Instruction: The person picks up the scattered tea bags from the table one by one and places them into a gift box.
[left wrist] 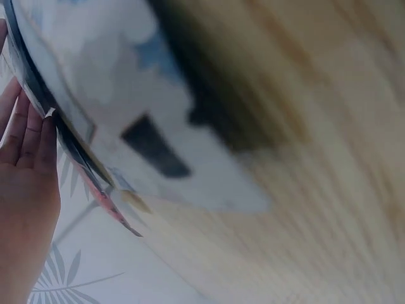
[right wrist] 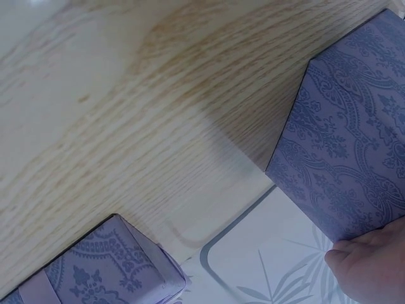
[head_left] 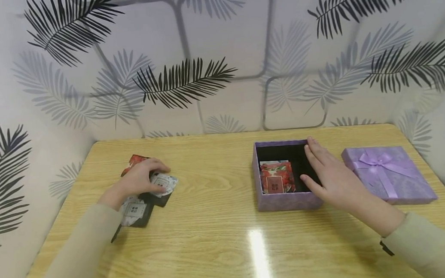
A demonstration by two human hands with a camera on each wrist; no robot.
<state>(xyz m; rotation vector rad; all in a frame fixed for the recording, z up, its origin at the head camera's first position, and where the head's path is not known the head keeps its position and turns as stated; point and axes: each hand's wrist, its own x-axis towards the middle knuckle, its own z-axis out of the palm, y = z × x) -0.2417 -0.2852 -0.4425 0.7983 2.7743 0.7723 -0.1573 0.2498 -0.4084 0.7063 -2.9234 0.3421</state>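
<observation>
On the table's left side my left hand (head_left: 141,179) pinches a flat grey-and-white packet (head_left: 164,183) with a small printed label. A dark piece lies under that packet. Nearer me is another grey-and-white packet (head_left: 134,209), partly under my wrist; a red packet (head_left: 135,161) shows behind the hand. In the left wrist view, a pale packet (left wrist: 126,95) fills the near side, blurred. My right hand (head_left: 335,178) holds the right wall of a purple box (head_left: 289,201), its thumb inside. Red packets (head_left: 276,180) and a paler one lie in the box's left half.
A purple patterned lid (head_left: 407,177) with a ribbon bow lies right of the box, behind my right forearm. The wooden table (head_left: 210,243) ends at a leaf-printed backdrop (head_left: 224,104). A bright light streak reflects off the table before the box.
</observation>
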